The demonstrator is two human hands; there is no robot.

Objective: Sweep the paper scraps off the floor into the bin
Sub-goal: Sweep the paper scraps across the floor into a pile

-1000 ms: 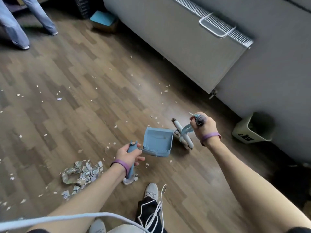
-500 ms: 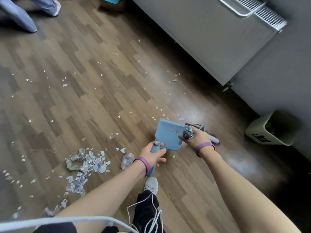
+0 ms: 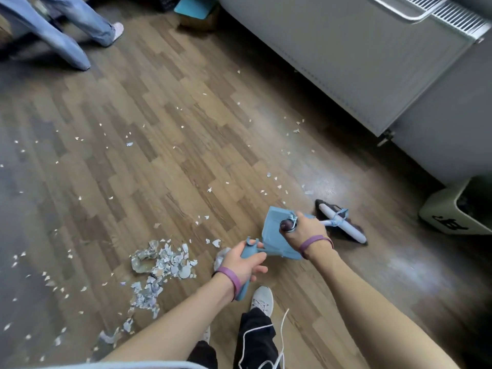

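Lying heaped on the wooden floor (image 3: 165,134), the paper scraps (image 3: 162,265) sat toward its near left part, just left of the left hand (image 3: 243,263), with smaller bits strewn across the boards. That hand was wrapped tight around the handle of a blue dustpan (image 3: 275,233), whose pan was lifted and tilted. The right hand (image 3: 306,230) was clenched about the top of a broom (image 3: 342,226), its head with dark bristles down on the floor just right of the pan. The bin (image 3: 450,213) stood well apart at the floor's right edge, by the wall, below a radiator (image 3: 359,54). A second person's jeans-clad legs (image 3: 66,30) stood at the far left corner.
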